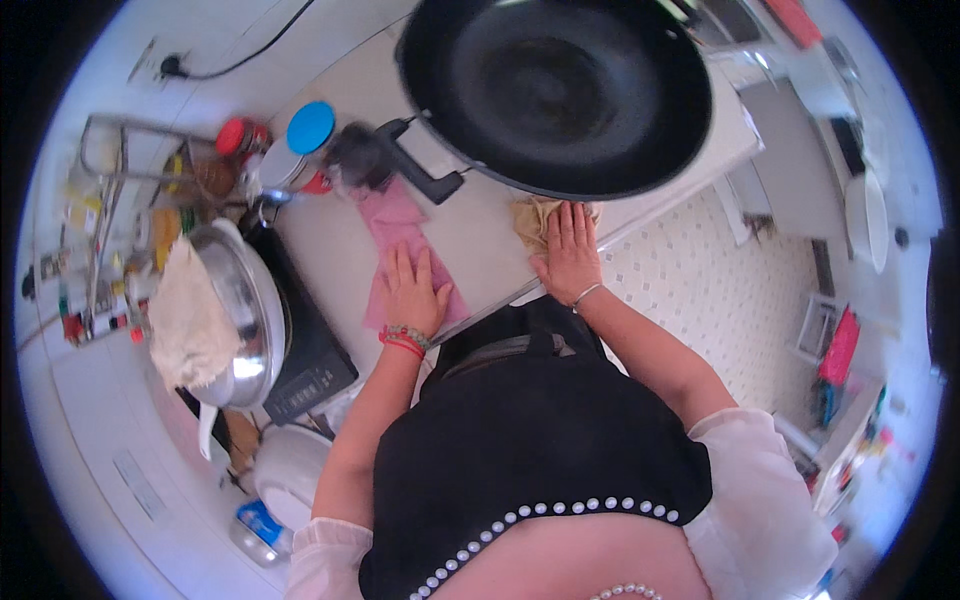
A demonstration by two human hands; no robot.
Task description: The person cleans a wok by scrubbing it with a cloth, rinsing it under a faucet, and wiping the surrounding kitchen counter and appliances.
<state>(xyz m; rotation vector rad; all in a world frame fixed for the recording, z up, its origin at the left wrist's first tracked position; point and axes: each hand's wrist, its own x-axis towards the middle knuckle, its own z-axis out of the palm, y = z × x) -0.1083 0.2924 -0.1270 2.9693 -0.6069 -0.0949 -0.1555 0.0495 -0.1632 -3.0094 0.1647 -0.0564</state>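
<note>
My left hand [412, 292] lies palm down on a pink cloth [391, 221] spread on the pale countertop [480, 262], its fingers apart. To its right, my right hand [574, 244] presses flat on a crumpled tan cloth [531, 223] near the counter's front edge; its fingers lie close together, and part of the cloth is hidden beneath. Beyond both hands stands a large black wok [555, 97]. Its black side handle [427, 176] points towards the pink cloth, whose far end lies by a dark, blurred object [360, 155].
At left, a metal bowl [259, 322] with a beige cloth [191, 322] over it sits by a black induction cooker [311, 382]. A blue-lidded jar [310, 127], a red-lidded jar [240, 136] and a wire rack [120, 150] stand along the wall. Tiled floor [682, 277] shows at right.
</note>
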